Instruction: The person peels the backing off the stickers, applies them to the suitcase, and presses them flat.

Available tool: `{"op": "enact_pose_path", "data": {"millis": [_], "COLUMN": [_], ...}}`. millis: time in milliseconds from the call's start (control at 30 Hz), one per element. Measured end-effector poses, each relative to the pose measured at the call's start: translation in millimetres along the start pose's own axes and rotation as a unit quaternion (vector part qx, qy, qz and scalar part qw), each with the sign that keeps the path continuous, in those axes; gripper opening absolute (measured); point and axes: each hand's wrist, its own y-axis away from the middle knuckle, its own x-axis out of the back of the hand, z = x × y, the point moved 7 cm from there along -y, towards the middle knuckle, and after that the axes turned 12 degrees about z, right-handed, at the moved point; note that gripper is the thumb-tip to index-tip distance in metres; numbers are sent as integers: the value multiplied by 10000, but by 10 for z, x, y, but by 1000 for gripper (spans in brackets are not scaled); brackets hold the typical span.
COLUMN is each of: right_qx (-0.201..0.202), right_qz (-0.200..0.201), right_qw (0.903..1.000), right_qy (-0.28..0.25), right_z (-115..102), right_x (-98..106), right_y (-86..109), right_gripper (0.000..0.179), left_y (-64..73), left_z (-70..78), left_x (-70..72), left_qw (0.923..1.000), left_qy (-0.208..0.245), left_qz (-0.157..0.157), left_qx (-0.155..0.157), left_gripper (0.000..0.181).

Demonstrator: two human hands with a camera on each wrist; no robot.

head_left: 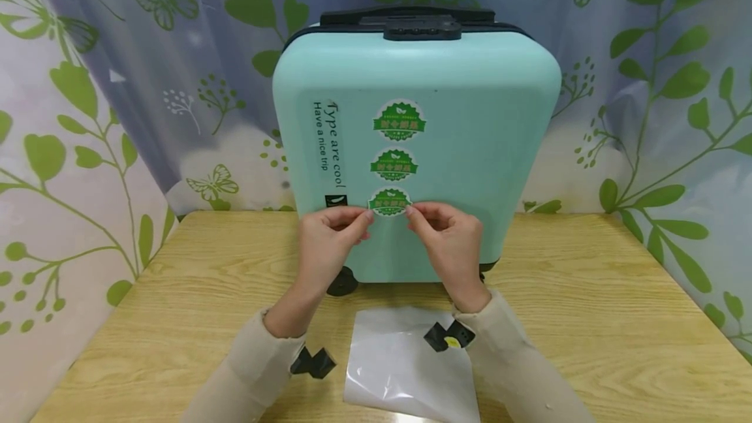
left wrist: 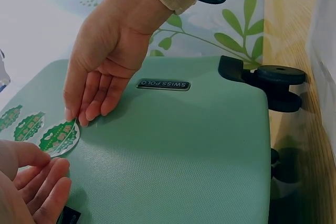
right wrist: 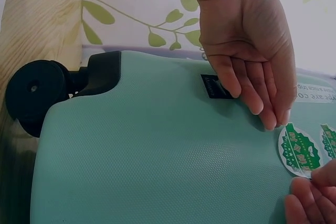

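Observation:
A mint-green suitcase (head_left: pixel 464 149) stands upright, with three round green-and-white stickers in a column on its front. My left hand (head_left: pixel 330 243) pinches the left edge of the lowest sticker (head_left: pixel 390 202) between thumb and fingers. At that sticker's opposite edge, the thumb and fingers of my right hand (head_left: pixel 454 247) pinch it too. Above it are the middle sticker (head_left: pixel 394 165) and the top sticker (head_left: pixel 399 121), both flat on the shell. In the left wrist view the lowest sticker (left wrist: pixel 59 138) lies against or very close to the shell; I cannot tell how much of it touches.
A glossy white sheet (head_left: pixel 405 364) lies on the wooden table (head_left: pixel 200 318) in front of the suitcase. Printed lettering (head_left: pixel 329 142) runs down the shell's left side. A dark wheel (right wrist: pixel 37 90) shows at a lower corner. Behind hangs a leaf-patterned curtain (head_left: pixel 194 103).

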Motion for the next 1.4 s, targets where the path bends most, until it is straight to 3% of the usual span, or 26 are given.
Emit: {"op": "enact_pose_path", "data": {"millis": [233, 500, 833, 1400], "right_qx": [128, 356, 405, 530], "right_qz": [40, 35, 31, 7], "right_qw": [9999, 9993, 9991, 9985], "right_qy": [7, 86, 154, 158], "right_z": [245, 241, 219, 205], "right_x": [-8, -3, 1, -1], "right_y": [-1, -1, -4, -10], "right_gripper": [11, 12, 12, 12], "left_y": [0, 12, 15, 52], "left_z": [-16, 6, 51, 142], "left_x": [3, 1, -29, -265], "left_qw": [10000, 10000, 9987, 9958], "left_qy": [-54, -6, 488, 818], "left_qz": [-35, -43, -25, -336], "left_qx": [37, 29, 132, -218], "left_gripper": [12, 11, 14, 16]}}
